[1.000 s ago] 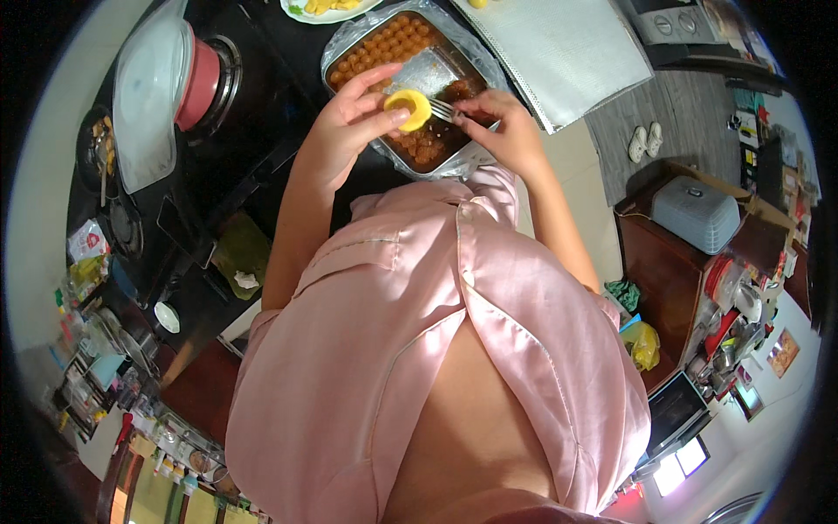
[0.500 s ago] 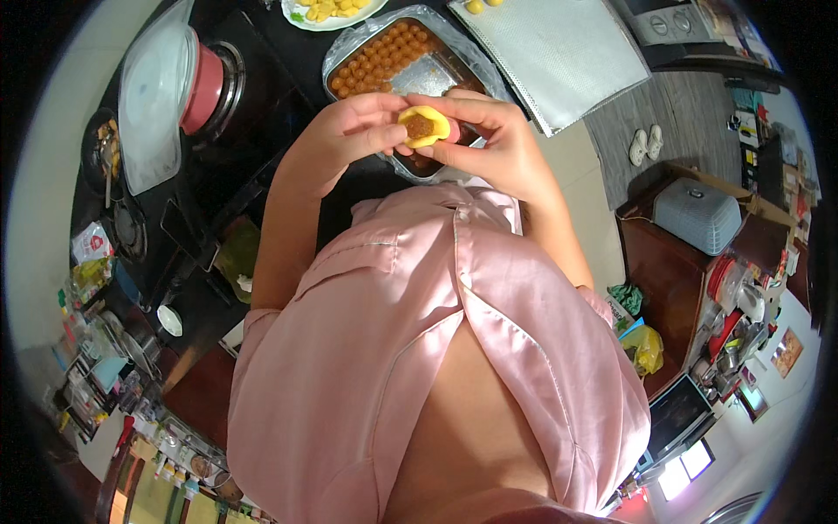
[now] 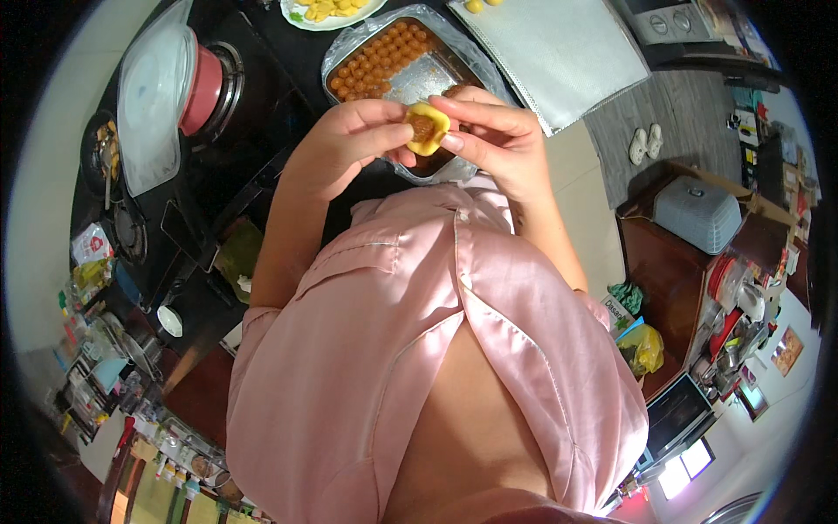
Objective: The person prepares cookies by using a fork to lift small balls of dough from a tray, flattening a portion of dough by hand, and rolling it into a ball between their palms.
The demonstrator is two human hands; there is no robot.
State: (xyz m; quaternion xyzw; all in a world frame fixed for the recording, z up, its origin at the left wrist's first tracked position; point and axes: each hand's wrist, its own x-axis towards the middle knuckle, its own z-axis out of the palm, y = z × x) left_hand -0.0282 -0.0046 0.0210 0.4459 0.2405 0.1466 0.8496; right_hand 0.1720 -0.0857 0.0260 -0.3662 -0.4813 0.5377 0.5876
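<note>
A piece of yellow dough (image 3: 431, 111), cupped around a brown ball of filling (image 3: 422, 130), is held up between my two hands. My left hand (image 3: 330, 148) pinches its left rim, thumb at the front and fingers behind. From the other side, the thumb and fingertips of my right hand (image 3: 504, 144) grip the right rim. The dough is still open, with the filling showing in its middle. Just beyond and partly beneath my hands lies a metal tray (image 3: 429, 77) lined with plastic, holding rows of brown filling balls (image 3: 380, 58). My hands hide its near part.
A white plate (image 3: 301, 19) of yellow dough pieces (image 3: 327, 9) stands at the far edge. To the tray's right lies a pale sheet (image 3: 559, 61) with yellow balls (image 3: 474, 5) on it. Leftward are a pink pot (image 3: 202, 87), a translucent lid (image 3: 153, 113) and a pan (image 3: 103, 148).
My hands and the dough have shifted slightly right. The right fingers have moved along the dough's rim, and its opening looks more stretched upright.
</note>
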